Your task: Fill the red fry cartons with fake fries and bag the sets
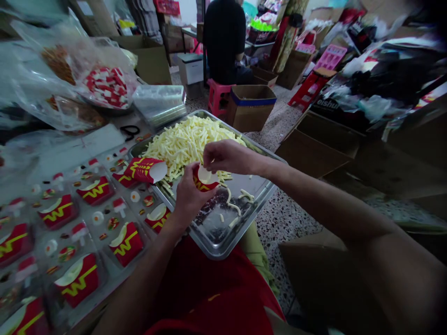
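My left hand (190, 197) is wrapped round a red and yellow fry box (205, 185) with a white inside, held over the near part of a metal tray (219, 250). My right hand (223, 156) is at the box's mouth with its fingers pinched together; what they hold, if anything, is hidden. Behind both hands rises a heap of pale yellow toy fries (185, 142) on the tray. Several loose pieces (247, 195) lie on the tray's bare metal. Left of my left hand, a stack of nested fry boxes (145, 169) rests on its side by the tray's edge.
Clear plastic trays with filled fry boxes (127, 243) and small toy foods cover the table at left. Black scissors (130, 131) and bags of red-white pieces (107, 87) lie behind. Cardboard boxes (251, 107) stand on the floor; a person (224, 42) sits beyond.
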Available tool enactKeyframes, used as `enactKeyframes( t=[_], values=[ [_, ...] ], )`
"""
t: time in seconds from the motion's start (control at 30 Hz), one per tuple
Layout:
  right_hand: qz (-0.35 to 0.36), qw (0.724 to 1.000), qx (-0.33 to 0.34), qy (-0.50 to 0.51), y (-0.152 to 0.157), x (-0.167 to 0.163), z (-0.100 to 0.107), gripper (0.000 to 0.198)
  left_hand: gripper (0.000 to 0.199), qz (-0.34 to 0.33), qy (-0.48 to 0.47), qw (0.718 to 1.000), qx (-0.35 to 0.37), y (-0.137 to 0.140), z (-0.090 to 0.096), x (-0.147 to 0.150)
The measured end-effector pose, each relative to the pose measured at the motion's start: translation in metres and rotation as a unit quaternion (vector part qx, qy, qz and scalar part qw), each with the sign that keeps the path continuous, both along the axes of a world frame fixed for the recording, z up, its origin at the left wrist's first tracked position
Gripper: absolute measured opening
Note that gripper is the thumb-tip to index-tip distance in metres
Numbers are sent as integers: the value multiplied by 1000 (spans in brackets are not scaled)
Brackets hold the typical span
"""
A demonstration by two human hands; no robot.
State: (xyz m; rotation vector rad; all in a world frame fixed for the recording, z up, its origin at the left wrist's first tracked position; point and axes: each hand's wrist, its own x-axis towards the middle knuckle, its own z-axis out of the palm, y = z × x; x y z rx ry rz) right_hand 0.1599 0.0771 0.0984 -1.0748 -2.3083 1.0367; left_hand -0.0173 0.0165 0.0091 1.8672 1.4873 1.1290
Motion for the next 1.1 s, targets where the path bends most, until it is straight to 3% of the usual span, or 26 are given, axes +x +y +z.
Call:
enactKeyframes(
  t=[0.1,0.17,0.27,0.37,0.47,0.57,0.73,0.83,0.9,1.0,1.1],
  values=[
    [-140,986,-58,64,-7,24,-12,14,80,-10,5,1000,8,-5,-6,-12],
    [-216,965,-136,54,-19,30,-28,28,81,-2,31,999,17,-10,-7,-14],
    [-234,945,-213,79,-40,22,-55,37,78,-14,68,997,44,-16,-4,-8],
    [-241,957,-114,112,-50,8,-72,30,73,-19,90,994,59,-22,-1,3],
    [-237,969,55,44,-47,4,-76,22,70,-4,92,995,48,-23,1,10],
    [-191,973,133,-6,-38,4,-72,18,71,9,93,995,37,-17,5,12],
    [-146,976,161,-10,-25,-4,-50,5,75,3,87,994,60,-4,17,12],
    [-56,992,113,-2,-25,5,-31,13,74,-27,86,993,77,-2,21,5],
    [-69,993,93,-3,-28,22,-23,17,74,-22,86,993,73,-2,19,-5],
    [-170,971,64,-156,-42,53,-26,22,75,25,92,995,40,-3,15,-20],
    [-165,907,47,-384,-58,67,-47,13,78,34,91,995,16,-6,14,-28]
  ],
)
